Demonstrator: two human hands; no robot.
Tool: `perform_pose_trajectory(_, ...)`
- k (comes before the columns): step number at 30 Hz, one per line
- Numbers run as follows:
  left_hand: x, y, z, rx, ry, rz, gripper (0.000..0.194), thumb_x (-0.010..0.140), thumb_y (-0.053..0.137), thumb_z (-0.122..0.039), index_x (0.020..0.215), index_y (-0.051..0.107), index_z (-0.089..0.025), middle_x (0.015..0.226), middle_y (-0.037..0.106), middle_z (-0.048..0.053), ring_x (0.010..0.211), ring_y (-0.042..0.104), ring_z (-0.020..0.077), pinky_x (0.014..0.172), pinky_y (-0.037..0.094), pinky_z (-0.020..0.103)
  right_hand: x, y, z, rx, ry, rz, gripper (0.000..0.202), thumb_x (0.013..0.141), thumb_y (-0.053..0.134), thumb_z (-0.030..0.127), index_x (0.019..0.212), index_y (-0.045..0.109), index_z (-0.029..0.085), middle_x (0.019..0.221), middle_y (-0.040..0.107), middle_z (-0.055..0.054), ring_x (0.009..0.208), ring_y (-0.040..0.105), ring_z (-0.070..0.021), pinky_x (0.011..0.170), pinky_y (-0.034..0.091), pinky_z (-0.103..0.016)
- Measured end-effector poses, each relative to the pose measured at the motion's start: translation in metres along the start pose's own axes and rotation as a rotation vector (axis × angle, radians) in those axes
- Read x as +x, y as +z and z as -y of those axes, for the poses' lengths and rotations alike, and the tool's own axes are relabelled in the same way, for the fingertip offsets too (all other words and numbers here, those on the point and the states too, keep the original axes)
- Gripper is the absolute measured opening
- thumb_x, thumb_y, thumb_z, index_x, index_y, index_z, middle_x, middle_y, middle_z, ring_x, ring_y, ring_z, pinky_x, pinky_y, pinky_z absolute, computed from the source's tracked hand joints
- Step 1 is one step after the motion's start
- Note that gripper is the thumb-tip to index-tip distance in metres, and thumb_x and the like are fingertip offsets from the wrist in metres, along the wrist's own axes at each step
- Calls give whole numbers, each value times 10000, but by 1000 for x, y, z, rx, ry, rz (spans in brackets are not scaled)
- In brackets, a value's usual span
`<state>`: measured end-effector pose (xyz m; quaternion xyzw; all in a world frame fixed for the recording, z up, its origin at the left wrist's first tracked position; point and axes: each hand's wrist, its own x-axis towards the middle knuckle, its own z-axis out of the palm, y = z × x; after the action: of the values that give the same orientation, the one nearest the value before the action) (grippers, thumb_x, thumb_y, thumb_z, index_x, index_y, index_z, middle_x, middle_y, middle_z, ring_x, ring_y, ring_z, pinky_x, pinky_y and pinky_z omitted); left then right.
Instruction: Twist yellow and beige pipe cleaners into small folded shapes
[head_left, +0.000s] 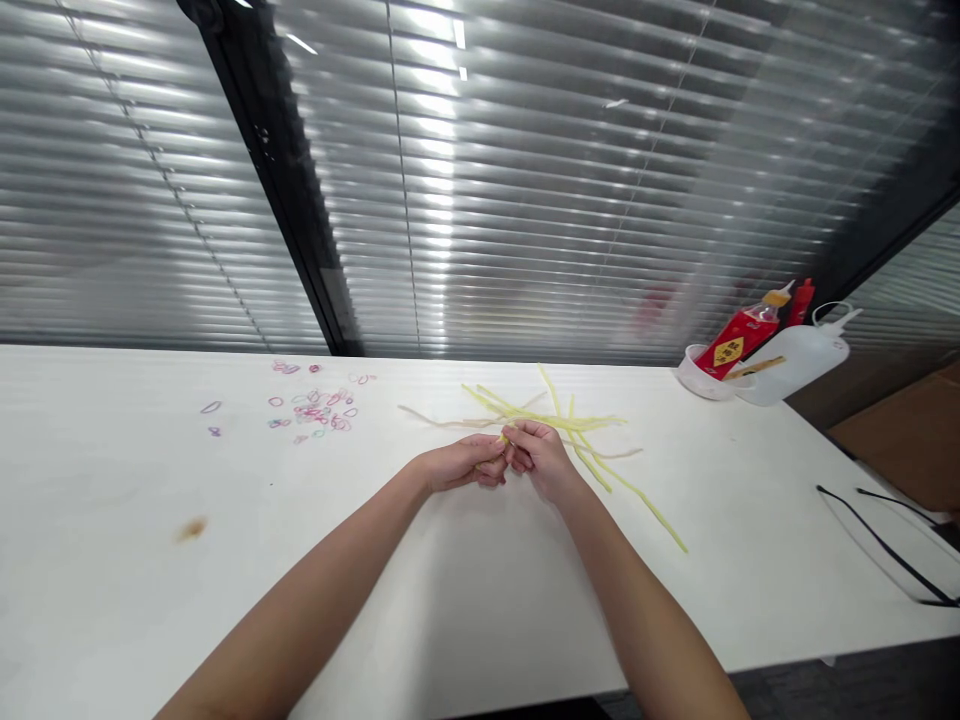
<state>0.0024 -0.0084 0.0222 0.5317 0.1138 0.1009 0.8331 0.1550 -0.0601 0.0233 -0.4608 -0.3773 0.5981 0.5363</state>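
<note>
My left hand and my right hand meet over the middle of the white table. Their fingertips pinch a small bent bit of yellow pipe cleaner, mostly hidden by the fingers. Just beyond the hands, several loose yellow pipe cleaners lie crossed in a pile. One long yellow strand slants out toward the lower right. Paler beige strands stick out of the pile on both sides.
Small coloured rubber bands lie scattered at the left on the table. At the back right are a red bottle, a white plastic bottle and a clear tub. Black-armed glasses rest near the right edge. Blinds stand behind.
</note>
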Motion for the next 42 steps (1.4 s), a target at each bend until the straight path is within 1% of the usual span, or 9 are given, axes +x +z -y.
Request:
perform_pose_trajectory(2,0,0,-1,1,-2,-5,328,865,443,-433,681,421,-162,526,201,-56,483,207,84,726,379,313,0,0,-1,29,13,5,325,680,682,405,627,496,144,521,515,14,390,257,-36,393,279,-199)
perform_pose_trajectory(5,0,0,-2,-7,-2,-8,336,869,432,-416,650,390,-164,515,197,-54,470,207,84,680,371,296,0,-1,-1,16,-2,30,295,683,682,404,698,536,148,566,545,12,398,296,-37,406,312,-197)
perform_pose_trajectory(10,-4,0,-2,-50,-70,26,228,849,445,-321,688,436,-161,502,191,-57,448,208,79,634,353,289,-3,-6,2,-54,-49,141,340,686,694,355,950,604,161,567,543,24,429,395,-54,453,368,-200)
perform_pose_trajectory(16,-7,1,4,-119,-147,92,193,827,487,-330,742,489,-157,492,187,-66,434,189,72,566,331,273,-3,-11,2,-72,-51,242,221,668,711,295,707,569,130,542,577,-9,451,476,-80,461,361,-199)
perform_pose_trajectory(20,-4,4,7,-117,-138,35,249,838,490,-397,766,476,-159,507,212,-66,452,247,73,625,386,288,0,-11,0,-63,-45,189,259,689,696,329,667,534,129,552,604,-31,409,415,-57,438,328,-190)
perform_pose_trajectory(23,-2,7,8,-89,-111,-37,325,833,480,-484,790,453,-162,521,233,-70,460,268,67,654,414,300,3,-11,-2,-63,-47,135,280,698,691,348,649,520,132,489,570,-15,379,372,-53,419,306,-189)
perform_pose_trajectory(28,0,14,10,-31,-65,-125,371,830,459,-532,823,458,-160,493,231,-87,422,217,48,607,428,282,7,-11,-7,-70,-48,71,283,698,694,356,647,528,132,466,545,-1,371,354,-50,410,299,-190)
perform_pose_trajectory(36,1,19,14,94,-11,-235,406,817,452,-562,804,446,-156,483,264,-87,412,238,43,565,444,270,6,-6,-9,-91,-71,46,314,711,669,382,614,511,130,421,490,11,352,352,-52,389,281,-193)
perform_pose_trajectory(42,2,15,22,133,29,-244,376,841,440,-521,848,468,-146,476,291,-83,402,254,49,542,453,273,11,-3,-15,8,-87,15,312,660,696,321,853,520,151,401,406,87,325,285,-46,343,259,-178)
